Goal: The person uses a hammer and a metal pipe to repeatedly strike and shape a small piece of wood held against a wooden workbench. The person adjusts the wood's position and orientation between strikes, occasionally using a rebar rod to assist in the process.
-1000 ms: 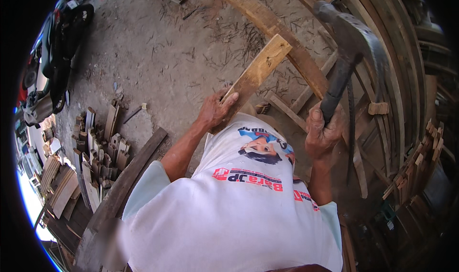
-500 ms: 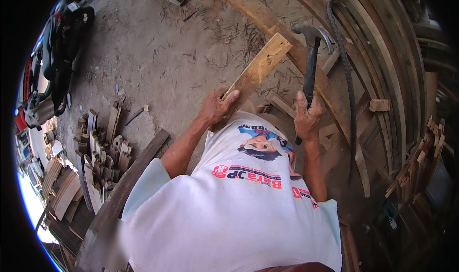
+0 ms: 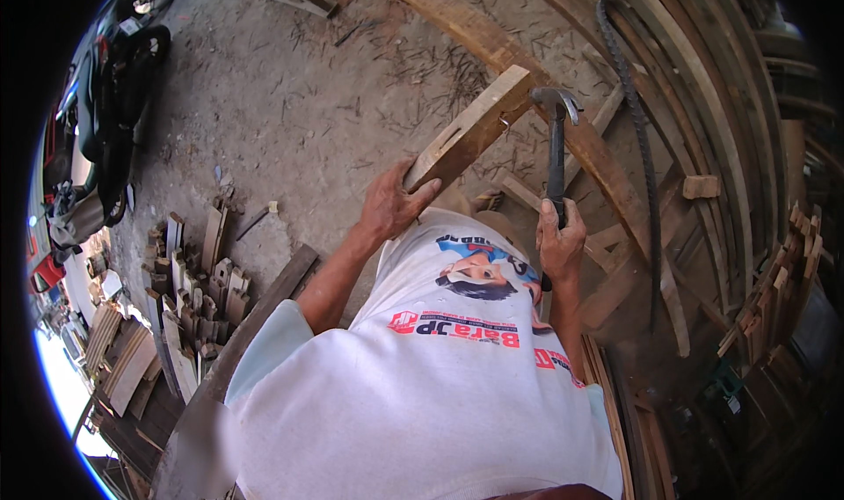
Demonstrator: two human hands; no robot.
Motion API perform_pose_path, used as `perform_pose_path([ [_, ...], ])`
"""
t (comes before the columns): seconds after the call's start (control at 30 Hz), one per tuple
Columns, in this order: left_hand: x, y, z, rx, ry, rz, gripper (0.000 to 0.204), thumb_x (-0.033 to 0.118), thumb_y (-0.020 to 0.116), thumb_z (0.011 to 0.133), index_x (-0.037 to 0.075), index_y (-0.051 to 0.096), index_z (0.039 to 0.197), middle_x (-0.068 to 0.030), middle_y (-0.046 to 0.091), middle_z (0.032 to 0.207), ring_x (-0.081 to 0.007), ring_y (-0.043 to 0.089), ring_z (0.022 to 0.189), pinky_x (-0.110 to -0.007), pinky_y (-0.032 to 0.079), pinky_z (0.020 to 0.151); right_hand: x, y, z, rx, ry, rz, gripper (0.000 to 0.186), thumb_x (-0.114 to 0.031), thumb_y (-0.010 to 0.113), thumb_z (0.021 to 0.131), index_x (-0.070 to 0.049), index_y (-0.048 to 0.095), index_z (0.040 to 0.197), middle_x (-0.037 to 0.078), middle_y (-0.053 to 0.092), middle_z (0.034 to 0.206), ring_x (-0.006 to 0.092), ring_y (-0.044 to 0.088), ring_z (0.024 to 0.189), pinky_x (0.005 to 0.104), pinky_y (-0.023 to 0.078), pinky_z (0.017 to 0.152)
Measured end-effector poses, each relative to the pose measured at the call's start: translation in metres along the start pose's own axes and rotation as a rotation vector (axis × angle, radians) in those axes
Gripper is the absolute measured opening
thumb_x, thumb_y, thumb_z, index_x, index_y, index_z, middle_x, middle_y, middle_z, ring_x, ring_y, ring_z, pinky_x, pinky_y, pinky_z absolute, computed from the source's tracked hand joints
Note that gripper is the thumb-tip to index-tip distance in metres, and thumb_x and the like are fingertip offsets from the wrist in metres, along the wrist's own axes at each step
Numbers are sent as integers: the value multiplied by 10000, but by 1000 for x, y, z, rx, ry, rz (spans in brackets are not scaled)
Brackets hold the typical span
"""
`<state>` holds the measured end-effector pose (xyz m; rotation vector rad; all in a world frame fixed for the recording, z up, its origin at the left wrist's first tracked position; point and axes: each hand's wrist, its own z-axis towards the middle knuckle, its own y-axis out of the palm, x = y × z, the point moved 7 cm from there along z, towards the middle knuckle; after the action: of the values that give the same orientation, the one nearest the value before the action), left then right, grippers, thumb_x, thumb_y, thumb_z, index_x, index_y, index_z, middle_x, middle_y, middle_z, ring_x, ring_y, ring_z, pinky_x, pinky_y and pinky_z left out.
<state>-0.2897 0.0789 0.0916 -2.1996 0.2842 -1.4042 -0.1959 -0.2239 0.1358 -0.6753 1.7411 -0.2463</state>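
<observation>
a short wooden board [image 3: 470,131] slants up and to the right over the dusty ground, its far end touching the head of a claw hammer [image 3: 556,139]. a bent nail sticks out of the board's edge just beside the hammer head. the left hand [image 3: 391,205] grips the board's near end, fingers wrapped around it and thumb laid across the face. the right hand [image 3: 560,240] is closed tight around the hammer's dark handle, which stands nearly upright; the handle's lower end is hidden by the hand and the white printed t-shirt [image 3: 422,386] that fills the lower part of the view.

behind the board, long curved-looking planks [image 3: 563,122] and a ribbed steel bar [image 3: 637,131] run across the right side. to the left, a cluster of small wood offcuts [image 3: 189,298] stands on end on the ground, and a long beam [image 3: 255,315] lies beside them. a parked motorbike [image 3: 114,122] sits at the far left, bent by the lens. the lower right is dark and hard to make out.
</observation>
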Motion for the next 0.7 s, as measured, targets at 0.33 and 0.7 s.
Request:
perform_pose_path([
  [0.33,14,-2,7,171,244,379,687,83,831,704,111,525,1318,-143,590,1306,-383,621,1109,-490,518,903,32,-14,-23,114,159,102,377,-373,640,1031,-30,560,896,24,519,635,124,508,511,326,403,484],
  [0.7,16,-5,28,205,288,477,662,90,844,666,94,518,1243,-131,605,1276,-345,575,1196,-465,421,980,38,-4,-23,98,302,189,344,-356,672,1015,-65,529,899,-14,496,604,87,490,457,276,385,415],
])
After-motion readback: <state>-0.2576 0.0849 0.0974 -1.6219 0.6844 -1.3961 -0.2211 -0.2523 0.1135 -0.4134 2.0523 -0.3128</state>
